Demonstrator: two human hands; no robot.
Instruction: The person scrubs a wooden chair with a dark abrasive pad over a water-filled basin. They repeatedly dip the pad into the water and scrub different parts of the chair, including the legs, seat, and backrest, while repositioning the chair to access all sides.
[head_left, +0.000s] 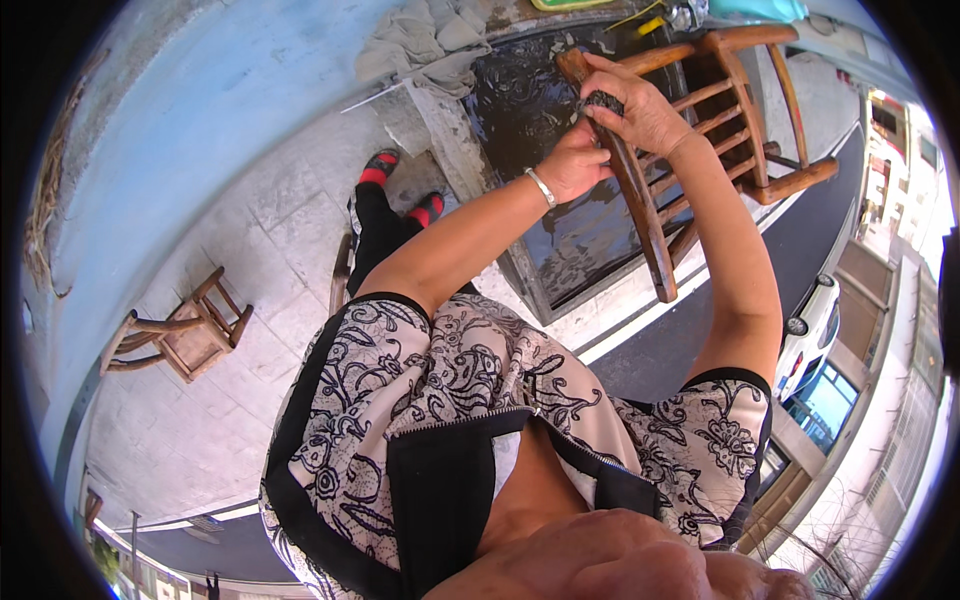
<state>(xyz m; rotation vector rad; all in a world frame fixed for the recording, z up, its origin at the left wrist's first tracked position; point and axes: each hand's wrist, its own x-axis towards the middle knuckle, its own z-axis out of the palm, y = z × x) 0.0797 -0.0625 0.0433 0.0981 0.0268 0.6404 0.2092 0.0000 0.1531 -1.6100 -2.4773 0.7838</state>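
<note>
My left hand (576, 165), with a silver bracelet at its wrist, grips a thick rail of a brown wooden chair (637, 195) from the left side. My right hand (637, 105), just above it, holds a small dark scrubbing pad (604, 102) against the same rail, near its upper end. The chair looks wet and lies tilted, its slatted part to the right of my hands. Under it is a rectangular basin (536, 289) of dark, rippled water. The pad is partly hidden by my fingers.
Grey cloth (424, 49) lies on the basin's upper-left edge. A yellow-handled tool (651, 26) and a turquoise item (757, 9) are beyond the basin. A small wooden chair (196, 337) stands on the paving at left. A white car (810, 337) is on the right.
</note>
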